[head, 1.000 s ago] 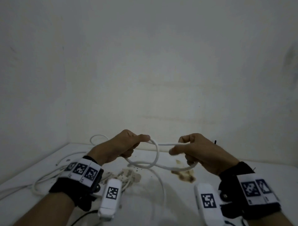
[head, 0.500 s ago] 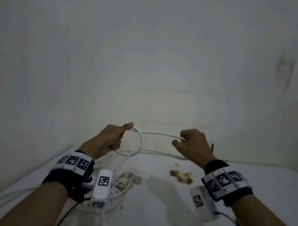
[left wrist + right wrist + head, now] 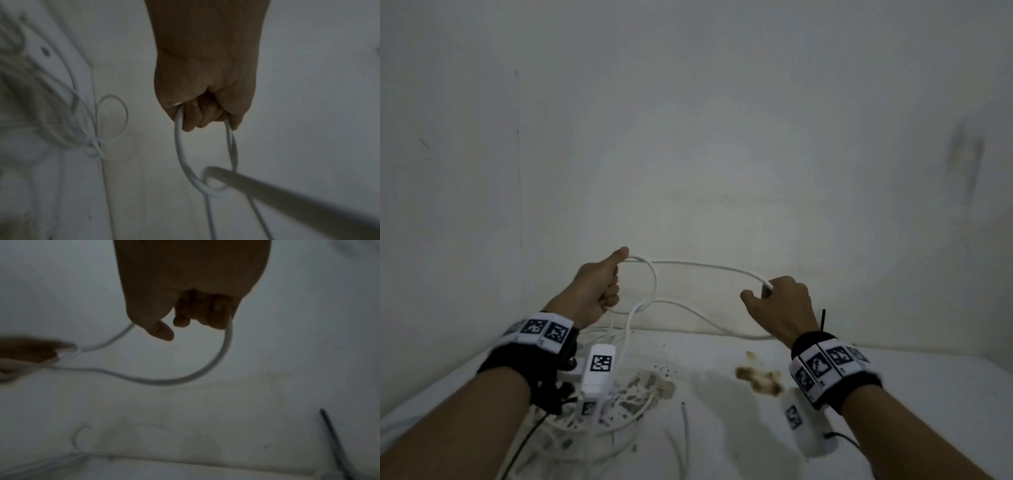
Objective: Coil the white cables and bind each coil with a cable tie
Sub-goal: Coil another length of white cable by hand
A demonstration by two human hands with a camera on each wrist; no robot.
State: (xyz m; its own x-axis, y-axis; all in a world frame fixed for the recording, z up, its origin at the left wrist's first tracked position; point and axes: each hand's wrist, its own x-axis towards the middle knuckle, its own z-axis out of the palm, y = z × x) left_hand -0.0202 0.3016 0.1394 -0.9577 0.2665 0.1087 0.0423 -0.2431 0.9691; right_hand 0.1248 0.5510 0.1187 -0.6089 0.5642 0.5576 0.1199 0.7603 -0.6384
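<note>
The left hand (image 3: 594, 291) grips one formed loop of the white cable (image 3: 698, 264), fingers curled round it above the table (image 3: 893, 428). The free span runs level, left to right, to the right hand (image 3: 779, 306), which pinches it. The left wrist view alone shows the loop's crossing; the right wrist view shows a black cable tie (image 3: 333, 434) lying nearer the right hand.

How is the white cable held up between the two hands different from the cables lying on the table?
The held cable hangs in the air, gripped by the left hand and right hand; the table cables lie untouched. The held cable forms one open loop; the table cables form a tangled pile over a stain. Both are thin and white, and neither shows a tie.
</note>
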